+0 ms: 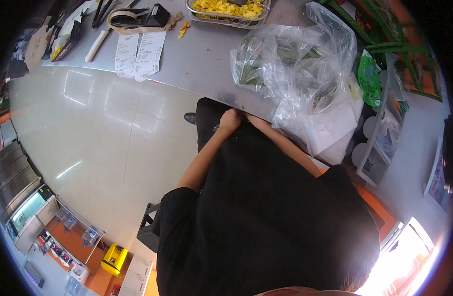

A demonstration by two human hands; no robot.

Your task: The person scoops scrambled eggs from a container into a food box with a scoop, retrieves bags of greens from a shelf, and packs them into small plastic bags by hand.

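My left hand (230,120) is at the front edge of the metal table (202,74), low against my black clothing (266,197). Its fingers are curled closed, and whatever they may hold is hidden. Close beside it, my right hand (254,121) reaches to the same edge, its fingers mostly out of sight under the tabletop. Nearest to the right hand on the table lies a crumpled clear plastic bag (298,64) with green leafy contents showing through.
A glass tray (226,18) of yellow food pieces stands at the back. To the left lie a tape dispenser (157,16), two paper receipts (136,54) and a white-handled knife (96,47). A green packet (369,79) and clear bins (379,143) are at right.
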